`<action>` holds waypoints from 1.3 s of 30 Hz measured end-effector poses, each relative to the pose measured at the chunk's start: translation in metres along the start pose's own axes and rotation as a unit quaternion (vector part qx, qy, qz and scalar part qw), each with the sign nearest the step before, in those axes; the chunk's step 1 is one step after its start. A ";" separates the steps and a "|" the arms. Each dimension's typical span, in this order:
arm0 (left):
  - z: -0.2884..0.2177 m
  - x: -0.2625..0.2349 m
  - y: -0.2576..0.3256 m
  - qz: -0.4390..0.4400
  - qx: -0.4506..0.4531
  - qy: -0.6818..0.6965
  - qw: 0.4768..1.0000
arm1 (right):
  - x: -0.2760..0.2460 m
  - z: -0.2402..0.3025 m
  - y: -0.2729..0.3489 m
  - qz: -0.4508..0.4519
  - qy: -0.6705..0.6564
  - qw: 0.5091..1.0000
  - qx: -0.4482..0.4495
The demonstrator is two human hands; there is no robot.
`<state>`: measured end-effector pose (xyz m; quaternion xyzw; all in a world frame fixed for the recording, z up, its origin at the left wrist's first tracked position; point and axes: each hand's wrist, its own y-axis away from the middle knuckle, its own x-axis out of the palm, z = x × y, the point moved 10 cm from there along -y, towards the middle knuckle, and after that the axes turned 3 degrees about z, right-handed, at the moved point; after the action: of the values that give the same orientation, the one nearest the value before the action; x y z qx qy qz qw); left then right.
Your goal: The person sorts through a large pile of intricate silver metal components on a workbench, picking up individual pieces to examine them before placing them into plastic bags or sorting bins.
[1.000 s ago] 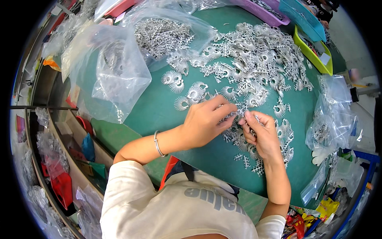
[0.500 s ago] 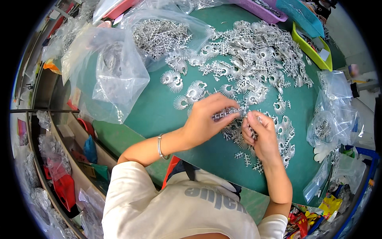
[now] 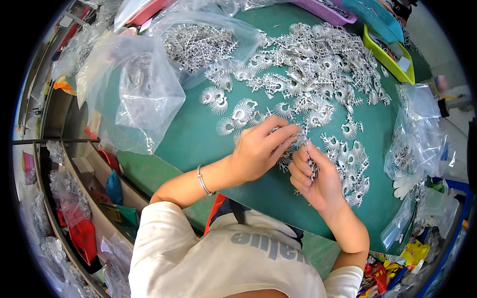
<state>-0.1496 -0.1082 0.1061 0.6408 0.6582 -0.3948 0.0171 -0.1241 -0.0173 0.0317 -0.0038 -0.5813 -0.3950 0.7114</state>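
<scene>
My left hand [image 3: 263, 149], with a silver bangle at its wrist, is closed on grey branched pieces that are mostly hidden under its fingers. Close beside it, my right hand [image 3: 320, 179] grips a small bunch of grey branched pieces [image 3: 311, 168] between thumb and curled fingers. The fingertips of both hands nearly meet around the bits between them. Just beyond lies a big heap of grey fan-shaped and branched pieces [image 3: 325, 64]. More fan-shaped pieces [image 3: 350, 171] lie to the right of my right hand, and a few [image 3: 242, 113] beyond my left.
On the green table [image 3: 198, 144], an open clear bag [image 3: 198, 47] holds many branched pieces, with another clear bag [image 3: 149, 104] to its left. Purple [image 3: 338, 17], blue [image 3: 375, 22] and lime-green [image 3: 405, 74] trays line the far right. Bagged parts [image 3: 405, 154] lie at the right edge.
My right hand has shifted slightly left and down, with its fingers more curled. My left fingers now cover more of the pieces they hold. Loose pieces below the hands are no longer visible.
</scene>
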 end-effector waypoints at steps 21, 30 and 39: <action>-0.005 0.002 0.002 0.005 0.032 0.019 0.999 | 0.008 -0.010 0.006 0.028 -0.033 0.998 0.043; 0.083 0.041 0.034 0.067 -0.409 0.616 0.670 | -0.047 0.048 0.023 -0.146 0.501 0.851 -0.053; 0.108 0.026 0.054 -0.014 -0.463 0.621 0.632 | -0.029 0.103 0.043 -0.289 0.874 0.374 -0.115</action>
<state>-0.1602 -0.1523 -0.0089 0.6331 0.6184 0.4533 -0.1065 -0.1850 0.0767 0.0603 0.4297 0.4489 -0.4234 0.6593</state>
